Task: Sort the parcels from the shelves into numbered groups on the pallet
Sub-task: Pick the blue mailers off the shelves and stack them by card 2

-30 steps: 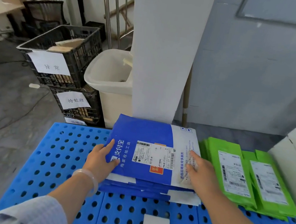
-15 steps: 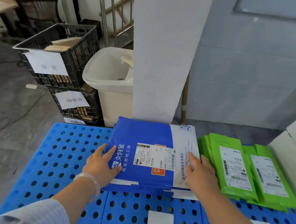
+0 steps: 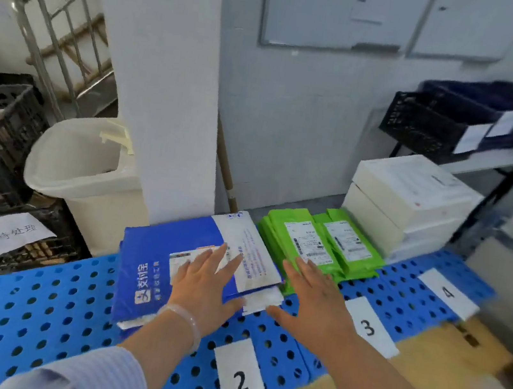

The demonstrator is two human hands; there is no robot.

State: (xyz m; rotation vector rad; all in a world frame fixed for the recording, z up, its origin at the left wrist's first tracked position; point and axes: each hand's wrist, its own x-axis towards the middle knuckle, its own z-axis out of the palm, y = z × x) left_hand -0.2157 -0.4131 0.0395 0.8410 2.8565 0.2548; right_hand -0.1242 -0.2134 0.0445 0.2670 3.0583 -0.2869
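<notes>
The blue parcels [image 3: 166, 267] lie in a flat stack on the pallet [image 3: 45, 312], at its far side. They are behind card 2 [image 3: 240, 382] and in front of the white pillar [image 3: 163, 95]. The long axis of the top one goes left-right but is turned a bit, so the right end is farther from the person than the left end. Its white end points to the right, toward the green parcels [image 3: 318, 241]. The blue end w/ the logo is at the left, and the shipping label [image 3: 181, 259] faces up.

The left hand [image 3: 204, 283] is palm down over the top parcel, approx. on that label. Its fingers are straight and a little spread, and nothing is pinched. Whether it presses the parcel or is just above it, I cannot tell; the picture is blurred there. The right hand [image 3: 312, 297] is also palm down, fingers straight and spread, thumb out toward the stack. It is just beside the right edge of the blue stack, above the pallet and the near edge of the green parcels. It holds nothing.

The green parcels make two piles side by side behind card 3 [image 3: 368, 326], labels up, long axis going away from the person and leaning right. The white boxes [image 3: 405, 198] are stacked behind card 4 [image 3: 448, 292].

Left of the pillar, a pale bin [image 3: 103, 220] and black crates [image 3: 7, 128] w/ paper signs stand on the floor.
</notes>
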